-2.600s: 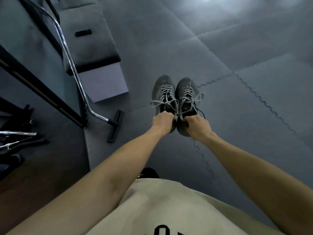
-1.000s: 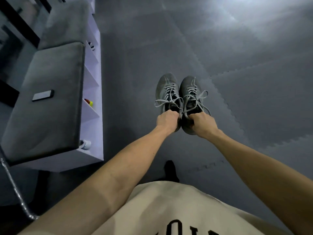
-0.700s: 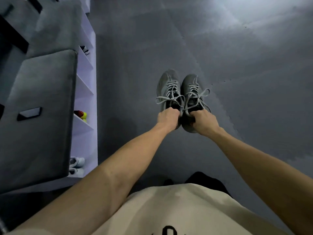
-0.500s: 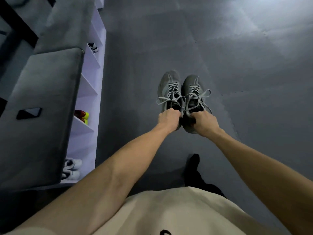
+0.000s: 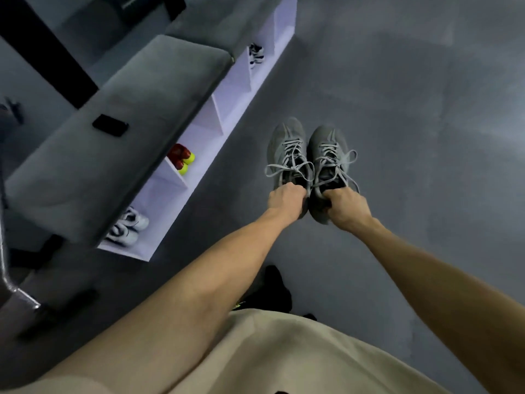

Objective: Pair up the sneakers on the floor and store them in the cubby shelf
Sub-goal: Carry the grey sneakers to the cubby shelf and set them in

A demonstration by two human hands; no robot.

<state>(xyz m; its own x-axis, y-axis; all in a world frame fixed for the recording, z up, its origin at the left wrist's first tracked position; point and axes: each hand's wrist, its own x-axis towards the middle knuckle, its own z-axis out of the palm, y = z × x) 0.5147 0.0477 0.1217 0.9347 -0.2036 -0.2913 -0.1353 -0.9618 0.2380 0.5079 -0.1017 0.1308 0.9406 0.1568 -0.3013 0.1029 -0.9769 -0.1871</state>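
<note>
Two grey sneakers hang side by side in the air above the grey floor, toes pointing away from me. My left hand point(image 5: 285, 201) grips the heel opening of the left grey sneaker point(image 5: 287, 146). My right hand point(image 5: 345, 207) grips the heel opening of the right grey sneaker point(image 5: 328, 150). Loose grey laces dangle over both. The white cubby shelf point(image 5: 199, 169) lies to the left, running diagonally. It holds a white pair point(image 5: 127, 227), a red and yellow pair point(image 5: 181, 159) and a black and white pair point(image 5: 255, 54). The cubby between the last two looks unoccupied.
A grey cushion point(image 5: 113, 137) tops the shelf, with a black phone point(image 5: 110, 125) lying on it. A chrome rack leg point(image 5: 17, 291) stands at the lower left. My dark shoe point(image 5: 272, 288) is on the grey mat floor point(image 5: 412, 109) below my arms.
The view has turned, so the shelf now runs diagonally and reaches closer to the sneakers. Both hands keep the same grip on the grey pair, held side by side.
</note>
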